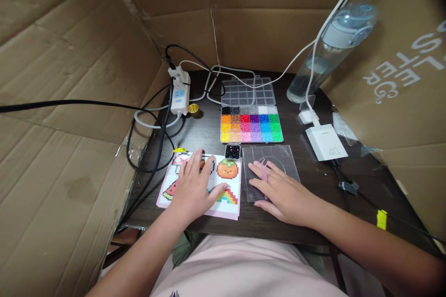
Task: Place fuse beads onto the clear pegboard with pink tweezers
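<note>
My left hand (196,185) lies flat with its fingers spread on a sheet of pixel patterns (228,209). An orange persimmon, a watermelon slice and a rainbow show around it. My right hand (278,185) rests palm down over a clear pegboard (286,158), its fingers stretched out. Pink tweezers (264,174) are tucked among those fingers, with the tips pointing away from me; part of them is hidden by the hand. Between sheet and board, at their far edges, sits a small box of black beads (232,151).
Behind stands a sorted bead case (251,124) with its lid (248,92) folded back. A power strip (180,93) and a gold cup (194,110) are at the left. A water bottle (324,55) and a white charger (326,143) stand right. Cables and cardboard walls surround the table.
</note>
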`<control>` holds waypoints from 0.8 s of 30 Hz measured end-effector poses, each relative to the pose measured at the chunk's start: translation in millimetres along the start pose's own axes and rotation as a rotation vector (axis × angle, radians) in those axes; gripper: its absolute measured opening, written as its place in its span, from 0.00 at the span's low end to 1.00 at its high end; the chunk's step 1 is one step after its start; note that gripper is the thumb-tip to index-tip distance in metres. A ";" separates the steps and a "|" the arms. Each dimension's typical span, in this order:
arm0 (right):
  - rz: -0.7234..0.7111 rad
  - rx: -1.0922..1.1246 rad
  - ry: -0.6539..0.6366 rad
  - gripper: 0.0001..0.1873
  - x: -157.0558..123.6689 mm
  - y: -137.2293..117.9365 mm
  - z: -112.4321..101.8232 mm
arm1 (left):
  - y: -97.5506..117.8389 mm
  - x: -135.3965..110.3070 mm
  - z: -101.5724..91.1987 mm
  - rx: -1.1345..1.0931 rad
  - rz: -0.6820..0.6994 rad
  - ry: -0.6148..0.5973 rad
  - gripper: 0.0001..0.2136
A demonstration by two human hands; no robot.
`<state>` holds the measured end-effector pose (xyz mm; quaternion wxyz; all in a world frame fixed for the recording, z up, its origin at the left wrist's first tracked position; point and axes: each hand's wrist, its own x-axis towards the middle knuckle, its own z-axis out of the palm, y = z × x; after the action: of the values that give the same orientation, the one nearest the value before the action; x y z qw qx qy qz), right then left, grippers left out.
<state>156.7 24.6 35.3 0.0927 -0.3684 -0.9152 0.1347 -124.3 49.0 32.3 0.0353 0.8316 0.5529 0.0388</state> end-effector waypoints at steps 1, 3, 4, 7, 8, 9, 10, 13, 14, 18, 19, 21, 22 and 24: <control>0.012 0.008 0.006 0.21 1.2 -0.8 0.7 | 1.1 -0.5 -1.7 -0.016 0.012 0.029 0.34; 0.045 0.025 0.018 0.20 3.7 -2.7 1.7 | 5.8 -1.3 -6.7 -0.065 0.049 0.094 0.30; 0.058 0.030 0.022 0.20 4.9 -3.6 2.1 | 9.6 -1.4 -9.8 -0.097 0.077 0.122 0.28; 0.080 0.030 0.034 0.19 8.9 -5.9 2.9 | 25.4 -1.1 -19.7 -0.208 0.201 0.161 0.22; 0.082 0.026 0.034 0.19 10.1 -6.3 3.3 | 31.6 -0.8 -22.5 -0.243 0.251 0.161 0.20; 0.083 0.022 0.031 0.19 11.0 -6.5 3.6 | 37.8 -0.4 -24.8 -0.280 0.306 0.172 0.19; 0.082 0.018 0.026 0.20 11.6 -6.4 3.8 | 44.0 0.0 -26.4 -0.315 0.359 0.184 0.18; 0.052 0.018 0.032 0.26 10.0 -4.0 1.6 | 59.4 0.9 -28.2 -0.398 0.479 0.223 0.15; 0.038 0.022 0.047 0.28 8.5 -2.3 -0.8 | 63.3 1.0 -28.1 -0.417 0.509 0.230 0.14; 0.001 0.058 0.107 0.27 -0.2 8.9 -18.7 | 73.4 1.6 -26.3 -0.431 0.587 0.235 0.13; 0.004 0.064 0.123 0.26 -2.4 12.3 -23.9 | 75.3 2.0 -25.3 -0.426 0.594 0.231 0.14; 0.026 0.062 0.159 0.24 -6.5 18.4 -32.3 | 79.3 3.0 -21.6 -0.409 0.589 0.199 0.15; 0.043 0.054 0.176 0.23 -8.5 20.7 -34.7 | 81.3 3.4 -18.9 -0.396 0.579 0.167 0.16; 0.078 0.042 0.183 0.21 -12.2 23.5 -35.0 | 85.2 3.9 -12.2 -0.359 0.548 0.086 0.20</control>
<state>190.1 38.6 60.2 0.1780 -0.4126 -0.8848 0.1231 -45.9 19.8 53.2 0.1463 0.9275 0.2941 0.1788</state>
